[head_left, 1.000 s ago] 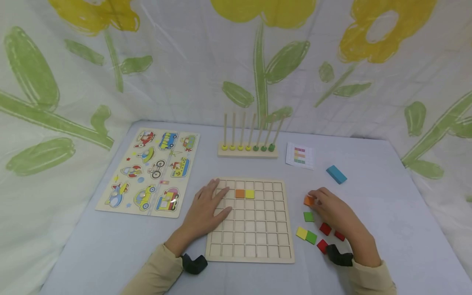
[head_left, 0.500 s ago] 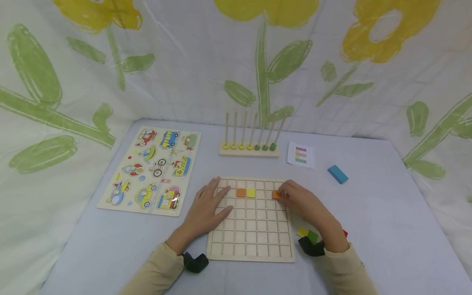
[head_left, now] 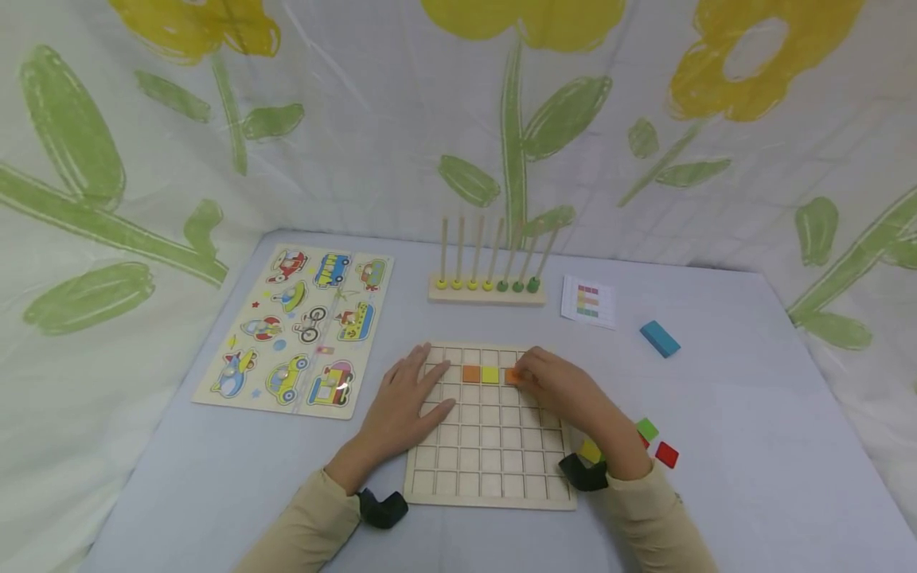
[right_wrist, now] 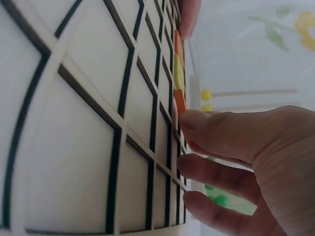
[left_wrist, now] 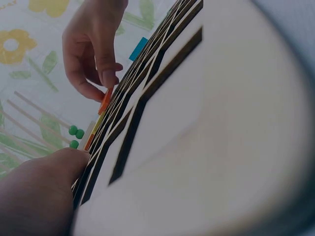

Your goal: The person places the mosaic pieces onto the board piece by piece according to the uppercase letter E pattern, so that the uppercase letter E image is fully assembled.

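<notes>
Head view, just above the middle of the frame: my right hand [head_left: 562, 386] pinches an orange tile [head_left: 511, 376] over the upper rows of the grid board [head_left: 494, 503], just right of a yellow tile [head_left: 490, 375], which has a second orange tile [head_left: 470, 374] on its left. My left hand [head_left: 397, 406] lies with fingers spread on the board's left edge.

The likeliest slip, I judge, is the pinched tile catching on a ridge between cells and sitting crooked, because I hold it at a slant. Pushed too far left, it could ride onto the yellow tile or nudge it. If my left palm lifted, the board might skid under a sideways press. My right sleeve [head_left: 652, 509] hangs close to the loose tiles at lower right, such as the red tile [head_left: 667, 454], and could brush them.

Only the head view takes in that red tile and the green tile [head_left: 647, 430] above it. The right wrist view shows what the head view hides: my thumb [right_wrist: 197, 119] against the orange tile, and two fingers [right_wrist: 211, 171] held apart from it. The left wrist view gives the tilt edge-on; whether any side is seated, I cannot tell.
</notes>
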Motion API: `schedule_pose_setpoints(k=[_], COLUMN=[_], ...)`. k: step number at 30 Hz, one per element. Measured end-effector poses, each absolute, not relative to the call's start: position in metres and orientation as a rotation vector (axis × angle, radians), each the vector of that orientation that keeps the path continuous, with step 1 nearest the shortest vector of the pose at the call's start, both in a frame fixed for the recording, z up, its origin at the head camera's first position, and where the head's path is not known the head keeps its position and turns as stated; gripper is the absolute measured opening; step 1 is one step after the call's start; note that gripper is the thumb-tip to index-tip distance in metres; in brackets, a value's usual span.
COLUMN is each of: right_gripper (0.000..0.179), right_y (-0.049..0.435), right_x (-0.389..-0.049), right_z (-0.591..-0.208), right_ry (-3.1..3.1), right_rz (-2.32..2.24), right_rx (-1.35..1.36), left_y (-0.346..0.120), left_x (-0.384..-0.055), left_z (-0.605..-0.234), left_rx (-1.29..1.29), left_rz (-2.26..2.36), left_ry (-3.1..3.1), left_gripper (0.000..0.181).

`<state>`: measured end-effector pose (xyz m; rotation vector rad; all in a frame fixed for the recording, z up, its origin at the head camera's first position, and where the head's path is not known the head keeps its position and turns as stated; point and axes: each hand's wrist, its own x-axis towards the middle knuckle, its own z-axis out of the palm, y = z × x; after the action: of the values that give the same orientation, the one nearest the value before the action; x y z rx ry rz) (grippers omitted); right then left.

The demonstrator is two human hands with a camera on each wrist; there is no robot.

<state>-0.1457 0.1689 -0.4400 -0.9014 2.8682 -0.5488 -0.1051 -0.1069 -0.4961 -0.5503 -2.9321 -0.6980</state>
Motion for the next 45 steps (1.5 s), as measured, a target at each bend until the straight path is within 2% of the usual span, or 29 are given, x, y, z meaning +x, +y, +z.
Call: schedule_pose_setpoints(k=[24,29,34,45], right_gripper=[0.022,0.031,0.038,0.044], right_y=[0.177,0.212,0.263,0.328], right_x=[-0.143,-0.132,-0.108,-0.063], right_z=[-0.434,-0.414,-0.405,-0.422], right_ry=[2.884,2.887,2.842,2.7], right_rz=[-0.499,-0.489,-0.422,-0.398], right_rx=[-0.954,-0.686,-0.377,-0.037], left_y=[-0.101,-0.105,-0.105,-0.105], left_x=[-0.105,-0.104,-0.104,-0.105], left_z=[-0.495,-0.497,-0.498,-0.495], left_rx=[-0.46,-0.385,-0.398,-0.359], left_rz=[-0.689,-0.727,-0.76,-0.793], left_ry=[-2.937,-2.943,-2.935,-2.92], left_gripper=[0.067,0.073,0.076,0.083])
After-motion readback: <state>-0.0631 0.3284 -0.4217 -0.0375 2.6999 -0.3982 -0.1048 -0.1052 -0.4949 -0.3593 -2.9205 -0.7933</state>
